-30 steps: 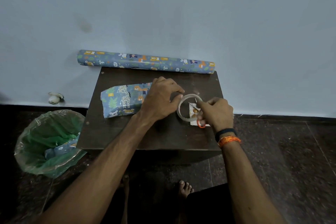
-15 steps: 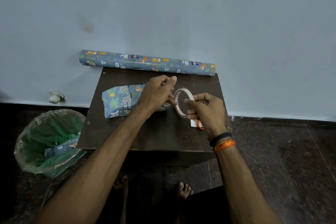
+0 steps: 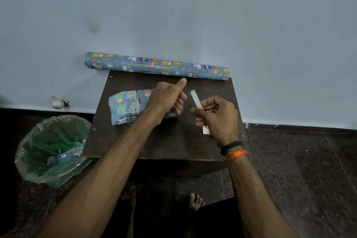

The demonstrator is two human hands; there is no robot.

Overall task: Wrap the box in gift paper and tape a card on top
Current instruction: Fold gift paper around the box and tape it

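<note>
The box (image 3: 126, 107), wrapped in blue animal-print gift paper, lies on the left of the small dark table (image 3: 170, 145). Just right of it, my left hand (image 3: 166, 98) hovers with fingers curled and thumb sticking up. Whether clear tape runs between its fingers is not visible. My right hand (image 3: 217, 117) grips the tape roll (image 3: 195, 99), lifted and seen edge-on, a short gap from my left fingers. The white card (image 3: 206, 130) lies on the table, mostly hidden under my right hand.
The gift paper roll (image 3: 156, 66) lies along the table's back edge against the wall. A bin with a green liner (image 3: 50, 149) holding paper scraps stands on the floor at the left. My bare feet (image 3: 194, 202) are below the table's front edge.
The tape roll has come up off the table into my right hand and turned edge-on. My left hand has drawn slightly away from it, thumb now raised.
</note>
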